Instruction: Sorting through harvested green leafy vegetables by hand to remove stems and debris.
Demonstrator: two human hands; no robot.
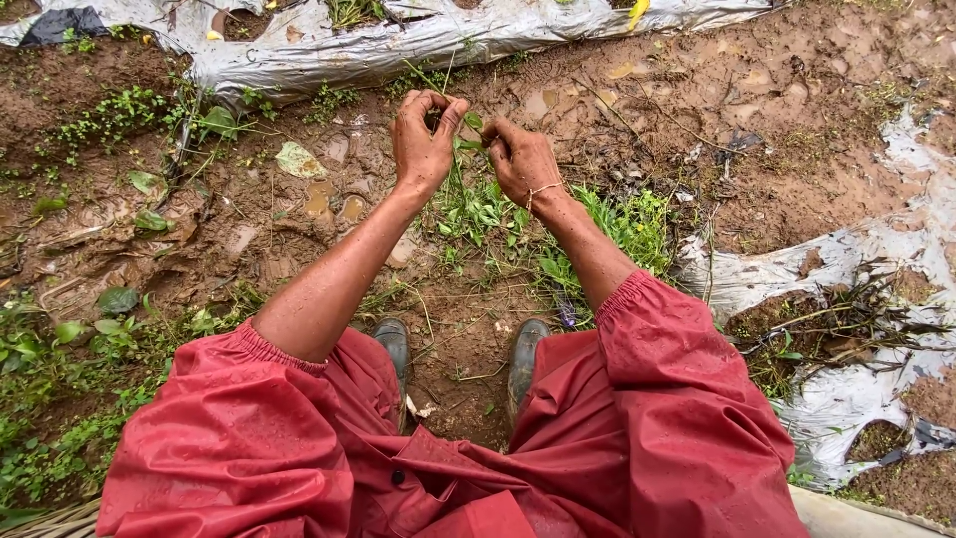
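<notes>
Both my hands are held out in front of me above muddy ground. My left hand (423, 139) has its fingertips pinched together on a thin green plant stem (468, 144) that runs across to my right hand (520, 159), whose fingers are curled around the same stem. A thin string circles my right wrist. Below the hands grows a clump of green weeds (488, 214). Red raincoat sleeves cover my upper arms, and my two dark boots (393, 344) stand in the mud beneath.
Silver plastic mulch sheeting (398, 45) lies along the far side and another torn sheet (876, 259) at the right. Wet brown mud with puddles (334, 199) surrounds the weeds. Low green plants (60, 339) grow at the left.
</notes>
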